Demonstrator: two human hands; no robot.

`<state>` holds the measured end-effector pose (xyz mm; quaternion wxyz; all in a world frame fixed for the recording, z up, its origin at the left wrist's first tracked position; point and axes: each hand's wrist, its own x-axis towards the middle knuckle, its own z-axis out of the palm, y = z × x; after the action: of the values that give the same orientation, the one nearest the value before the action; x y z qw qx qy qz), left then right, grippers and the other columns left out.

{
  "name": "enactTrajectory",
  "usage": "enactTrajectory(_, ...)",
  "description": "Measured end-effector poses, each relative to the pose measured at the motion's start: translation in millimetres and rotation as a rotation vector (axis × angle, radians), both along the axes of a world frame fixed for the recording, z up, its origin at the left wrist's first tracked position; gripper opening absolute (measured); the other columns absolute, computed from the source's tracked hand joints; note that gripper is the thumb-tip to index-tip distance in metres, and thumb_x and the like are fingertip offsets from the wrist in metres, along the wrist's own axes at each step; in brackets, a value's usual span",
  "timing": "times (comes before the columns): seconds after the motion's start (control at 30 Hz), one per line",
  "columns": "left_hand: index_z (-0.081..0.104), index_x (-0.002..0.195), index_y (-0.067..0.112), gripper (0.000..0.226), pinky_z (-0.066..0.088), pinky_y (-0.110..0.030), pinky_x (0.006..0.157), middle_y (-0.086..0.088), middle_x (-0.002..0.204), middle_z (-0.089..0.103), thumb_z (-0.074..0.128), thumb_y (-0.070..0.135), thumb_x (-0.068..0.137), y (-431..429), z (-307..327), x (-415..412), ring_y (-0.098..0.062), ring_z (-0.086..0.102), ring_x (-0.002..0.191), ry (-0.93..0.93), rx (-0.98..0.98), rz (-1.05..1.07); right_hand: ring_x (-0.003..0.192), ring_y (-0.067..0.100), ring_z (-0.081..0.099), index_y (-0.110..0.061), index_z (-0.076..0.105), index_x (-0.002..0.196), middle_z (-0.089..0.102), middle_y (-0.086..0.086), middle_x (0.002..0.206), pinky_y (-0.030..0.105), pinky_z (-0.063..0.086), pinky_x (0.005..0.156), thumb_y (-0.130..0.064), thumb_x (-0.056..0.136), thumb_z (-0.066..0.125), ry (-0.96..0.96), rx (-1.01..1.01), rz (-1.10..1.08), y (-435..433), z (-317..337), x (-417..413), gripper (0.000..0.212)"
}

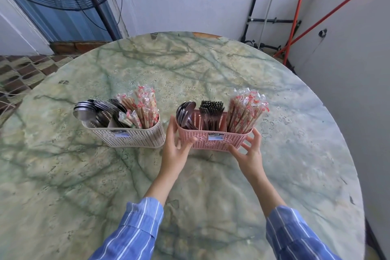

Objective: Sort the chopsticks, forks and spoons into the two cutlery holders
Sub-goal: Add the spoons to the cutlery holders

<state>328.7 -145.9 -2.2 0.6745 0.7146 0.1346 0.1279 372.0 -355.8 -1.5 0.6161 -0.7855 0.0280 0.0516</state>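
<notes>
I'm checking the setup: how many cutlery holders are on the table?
2. The beige holder stands to the left; the pink holder stands right of it, between the left hand and the right hand.

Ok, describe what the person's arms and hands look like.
The left sleeve and right sleeve are blue with thin white stripes, each ending in a cuff partway up the forearm. The left hand and right hand are bare: no gloves, rings or watch.
</notes>
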Motion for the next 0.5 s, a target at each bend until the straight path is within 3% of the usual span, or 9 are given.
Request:
enactTrajectory(0.07,0.027,0.150,0.025,0.081,0.035,-0.015,0.106,0.006,0.151,0.038,0.064,0.052,0.083,-1.1,11.7,0.3,-0.002,0.038,0.136,-0.055,0.039,0.048,0.108,0.019,0.055,-0.027,0.026,0.140,0.048,-0.001,0.125,0.037,0.047,0.091,-0.012,0.081,0.076,0.009,-0.008,0.003,-0.7,0.1,-0.3,0.079)
enactTrajectory(0.13,0.033,0.147,0.019,0.064,0.036,-0.008,0.099,0.009,0.144,0.045,0.060,0.034,0.091,-2.6,21.5,3.2,0.004,0.045,0.128,-0.089,0.047,0.081,0.109,0.019,0.055,-0.026,0.025,0.141,0.048,-0.001,0.125,0.038,0.047,0.092,-0.012,0.081,0.076,0.017,-0.014,0.003,-0.9,0.1,-0.3,0.080)
enactTrajectory(0.2,0.037,0.144,0.018,0.053,0.037,-0.009,0.098,0.011,0.140,0.047,0.057,0.019,0.094,-2.0,26.9,6.0,0.007,0.048,0.123,-0.111,0.039,0.107,0.110,0.020,0.055,-0.027,0.025,0.141,0.048,0.000,0.126,0.040,0.048,0.093,-0.013,0.081,0.076,0.016,-0.020,0.008,-0.9,0.8,-0.1,0.080)
enactTrajectory(0.33,0.038,0.142,0.030,0.045,0.036,-0.012,0.103,0.013,0.147,0.041,0.050,0.026,0.099,0.4,27.7,12.6,-0.003,0.041,0.134,-0.123,0.080,0.105,0.111,0.022,0.055,-0.026,0.024,0.141,0.048,0.002,0.128,0.044,0.049,0.095,-0.015,0.080,0.077,0.023,-0.031,0.024,-1.1,2.2,2.5,0.082)
enactTrajectory(0.43,0.032,0.146,0.027,0.046,0.026,-0.006,0.104,0.024,0.143,0.036,0.040,0.025,0.102,1.8,28.2,17.0,0.010,0.032,0.134,-0.091,0.165,0.097,0.114,0.023,0.055,-0.026,0.023,0.142,0.048,0.004,0.131,0.044,0.048,0.096,-0.017,0.080,0.077,0.025,-0.039,0.034,-1.6,2.9,2.9,0.083)
enactTrajectory(0.5,0.029,0.146,0.029,0.044,0.020,-0.010,0.110,0.025,0.144,0.033,0.034,0.025,0.103,4.4,27.7,18.8,0.011,0.026,0.136,-0.081,0.209,0.070,0.114,0.023,0.055,-0.027,0.022,0.142,0.048,0.002,0.130,0.045,0.048,0.096,-0.018,0.080,0.077,0.024,-0.039,0.034,-2.1,3.4,2.5,0.083)
